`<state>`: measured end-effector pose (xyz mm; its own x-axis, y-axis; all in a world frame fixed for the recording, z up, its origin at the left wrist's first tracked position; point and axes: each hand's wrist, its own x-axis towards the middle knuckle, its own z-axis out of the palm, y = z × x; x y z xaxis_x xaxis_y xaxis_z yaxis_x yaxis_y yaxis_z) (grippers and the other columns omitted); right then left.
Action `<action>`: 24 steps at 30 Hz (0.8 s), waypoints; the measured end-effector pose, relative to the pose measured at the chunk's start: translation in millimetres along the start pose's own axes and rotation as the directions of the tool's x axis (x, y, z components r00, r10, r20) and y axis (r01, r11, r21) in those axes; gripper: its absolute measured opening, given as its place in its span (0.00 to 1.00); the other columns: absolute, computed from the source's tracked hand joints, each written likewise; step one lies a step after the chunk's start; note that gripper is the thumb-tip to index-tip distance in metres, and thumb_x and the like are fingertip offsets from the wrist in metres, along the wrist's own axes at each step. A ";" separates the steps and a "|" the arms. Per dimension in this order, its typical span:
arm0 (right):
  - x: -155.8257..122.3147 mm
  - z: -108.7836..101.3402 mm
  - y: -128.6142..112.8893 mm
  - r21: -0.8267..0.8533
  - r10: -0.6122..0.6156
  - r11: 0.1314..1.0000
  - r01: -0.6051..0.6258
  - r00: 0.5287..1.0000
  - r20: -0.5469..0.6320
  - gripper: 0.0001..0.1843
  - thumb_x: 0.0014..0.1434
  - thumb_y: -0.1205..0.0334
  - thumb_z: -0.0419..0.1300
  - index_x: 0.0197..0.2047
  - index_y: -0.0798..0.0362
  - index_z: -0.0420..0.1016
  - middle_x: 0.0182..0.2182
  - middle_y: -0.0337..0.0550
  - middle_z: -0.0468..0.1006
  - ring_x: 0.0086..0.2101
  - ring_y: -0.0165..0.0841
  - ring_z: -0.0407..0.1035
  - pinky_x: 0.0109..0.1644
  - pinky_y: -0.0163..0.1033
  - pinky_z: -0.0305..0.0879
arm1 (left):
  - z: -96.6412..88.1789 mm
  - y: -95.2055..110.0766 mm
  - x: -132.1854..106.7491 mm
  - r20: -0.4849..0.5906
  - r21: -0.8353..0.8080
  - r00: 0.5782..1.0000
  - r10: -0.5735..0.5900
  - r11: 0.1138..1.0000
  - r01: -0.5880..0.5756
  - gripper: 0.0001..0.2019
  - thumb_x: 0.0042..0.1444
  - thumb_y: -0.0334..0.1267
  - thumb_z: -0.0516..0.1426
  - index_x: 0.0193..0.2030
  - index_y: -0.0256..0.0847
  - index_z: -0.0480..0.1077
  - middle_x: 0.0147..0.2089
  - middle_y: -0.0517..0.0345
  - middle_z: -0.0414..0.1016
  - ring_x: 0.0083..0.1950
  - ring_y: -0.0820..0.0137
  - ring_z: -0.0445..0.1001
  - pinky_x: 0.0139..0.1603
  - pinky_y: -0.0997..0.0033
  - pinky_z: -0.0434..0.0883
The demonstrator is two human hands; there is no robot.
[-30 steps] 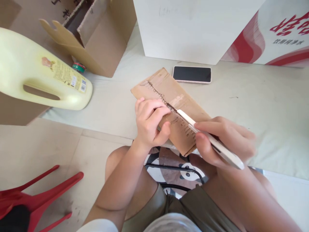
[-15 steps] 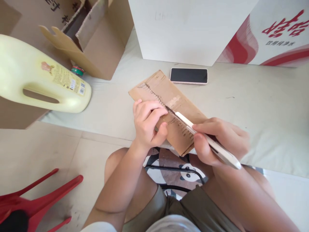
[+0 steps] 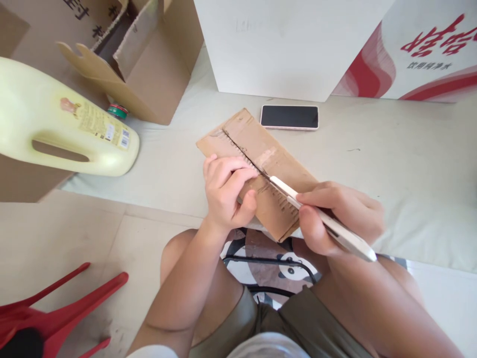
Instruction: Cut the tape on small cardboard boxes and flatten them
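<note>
A flat brown cardboard box point(image 3: 285, 161) lies slantwise at the front edge of the cloth-covered surface, a dark slit running along its top. My left hand point(image 3: 231, 186) grips its near side with bent fingers, thumb apart and fingertips close to the slit. In my right hand point(image 3: 341, 211) is a white utility knife point(image 3: 350, 238), pinched between thumb and fingers. Its front end meets the slit near the middle of the box, just right of my left fingertips. Rough ridged marks show on the cardboard under the knife. How deep the blade sits is hidden.
Behind the box lies a phone point(image 3: 289, 117). A large white box point(image 3: 290, 44) and a red-and-white carton point(image 3: 421, 64) stand at the back. On the left are a pale yellow jug point(image 3: 67, 124), an open cardboard box point(image 3: 152, 74) and a red stool point(image 3: 63, 318).
The knife has slid slightly down and right along the slit, toward me. The slit's upper stretch shows as a longer dark line. My left hand keeps its hold on the box.
</note>
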<state>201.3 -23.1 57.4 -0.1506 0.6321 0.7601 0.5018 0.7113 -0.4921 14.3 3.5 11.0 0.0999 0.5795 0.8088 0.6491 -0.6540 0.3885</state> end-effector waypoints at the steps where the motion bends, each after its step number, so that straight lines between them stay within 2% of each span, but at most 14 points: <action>1: 0.4 0.5 0.6 0.002 0.000 1.000 0.000 1.000 0.009 0.08 0.56 0.73 0.57 0.30 0.50 0.70 0.18 0.33 0.69 0.17 0.25 0.60 0.21 0.34 0.57 | -0.2 0.0 0.1 0.006 0.010 1.000 0.001 1.000 -0.001 0.14 0.66 0.48 0.50 0.39 0.45 0.73 0.39 0.55 0.79 0.44 0.61 0.78 0.59 0.51 0.64; 7: 3.2 0.0 -0.2 0.012 -0.006 1.000 0.006 1.000 0.014 0.08 0.56 0.72 0.58 0.30 0.49 0.70 0.18 0.33 0.69 0.16 0.25 0.58 0.18 0.34 0.55 | -2.2 0.3 0.0 0.029 0.029 1.000 -0.005 1.000 0.004 0.14 0.66 0.49 0.49 0.40 0.47 0.72 0.39 0.54 0.80 0.45 0.60 0.78 0.59 0.49 0.64; 10: 1.7 -6.8 -3.5 0.011 0.072 0.997 -0.072 0.997 0.039 0.07 0.57 0.71 0.58 0.32 0.49 0.71 0.20 0.34 0.72 0.17 0.25 0.61 0.19 0.34 0.57 | -2.7 0.1 -0.3 0.039 0.028 0.999 -0.007 1.000 0.005 0.14 0.65 0.49 0.49 0.40 0.47 0.72 0.40 0.54 0.79 0.45 0.59 0.78 0.60 0.48 0.64; 12: -0.5 -11.9 -5.2 0.064 0.124 0.990 -0.125 0.992 0.015 0.06 0.58 0.71 0.59 0.34 0.50 0.72 0.21 0.35 0.74 0.18 0.25 0.64 0.19 0.34 0.58 | -2.8 0.0 -0.4 0.031 0.012 0.999 -0.009 1.000 0.009 0.13 0.65 0.48 0.50 0.41 0.47 0.73 0.40 0.54 0.80 0.45 0.59 0.79 0.61 0.49 0.64; 15: -3.4 -16.5 -3.1 0.117 0.107 0.989 -0.090 0.983 -0.146 0.06 0.63 0.66 0.59 0.33 0.49 0.74 0.19 0.34 0.68 0.16 0.27 0.61 0.16 0.36 0.54 | -2.9 -0.1 -0.3 0.015 -0.014 1.000 -0.007 1.000 0.007 0.11 0.64 0.46 0.51 0.41 0.47 0.72 0.40 0.55 0.80 0.46 0.60 0.79 0.61 0.50 0.63; 17: -3.9 -17.8 3.7 0.075 0.099 0.994 -0.079 0.943 -0.318 0.10 0.68 0.61 0.58 0.34 0.49 0.76 0.19 0.36 0.65 0.18 0.29 0.61 0.17 0.37 0.52 | -3.1 -0.3 -0.3 0.019 -0.018 1.000 -0.009 1.000 0.009 0.10 0.64 0.46 0.51 0.41 0.47 0.72 0.40 0.55 0.80 0.46 0.60 0.79 0.61 0.50 0.63; 20: -3.6 -20.5 23.4 -0.046 0.063 0.993 -0.107 0.823 -0.565 0.12 0.66 0.51 0.64 0.36 0.49 0.79 0.26 0.44 0.69 0.34 0.39 0.71 0.27 0.41 0.60 | -3.6 -1.0 -0.6 0.024 -0.020 1.000 -0.002 1.000 0.003 0.11 0.64 0.46 0.51 0.41 0.46 0.72 0.41 0.55 0.79 0.47 0.61 0.79 0.62 0.50 0.62; 21: -4.1 -22.1 31.6 -0.113 0.031 0.986 -0.119 0.812 -0.583 0.12 0.64 0.50 0.65 0.36 0.49 0.79 0.29 0.46 0.70 0.40 0.42 0.72 0.33 0.44 0.65 | -3.9 -1.3 -0.7 0.022 -0.018 1.000 0.004 1.000 -0.004 0.11 0.64 0.46 0.51 0.41 0.46 0.73 0.41 0.55 0.79 0.47 0.61 0.79 0.63 0.50 0.62; 22: -5.1 -24.1 40.0 -0.191 0.005 0.972 -0.134 0.829 -0.559 0.11 0.64 0.50 0.65 0.37 0.49 0.79 0.32 0.48 0.72 0.44 0.45 0.73 0.40 0.48 0.69 | -4.2 -1.5 -0.8 0.024 -0.013 1.000 0.007 1.000 -0.007 0.11 0.64 0.46 0.51 0.41 0.46 0.73 0.41 0.55 0.80 0.47 0.61 0.79 0.63 0.50 0.63; 24: -8.9 -28.3 55.6 -0.346 0.017 0.921 -0.177 0.907 -0.420 0.08 0.67 0.55 0.61 0.39 0.49 0.78 0.38 0.52 0.75 0.48 0.48 0.74 0.50 0.54 0.71 | -5.1 -1.9 -0.7 0.033 0.006 0.999 0.006 1.000 -0.006 0.12 0.65 0.47 0.51 0.40 0.47 0.73 0.41 0.55 0.80 0.47 0.61 0.79 0.63 0.50 0.64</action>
<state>254.6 2.1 35.3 0.2298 0.4563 0.8597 0.7840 0.4367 -0.4413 9.2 1.8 11.9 0.1285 0.5911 0.7963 0.6533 -0.6545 0.3805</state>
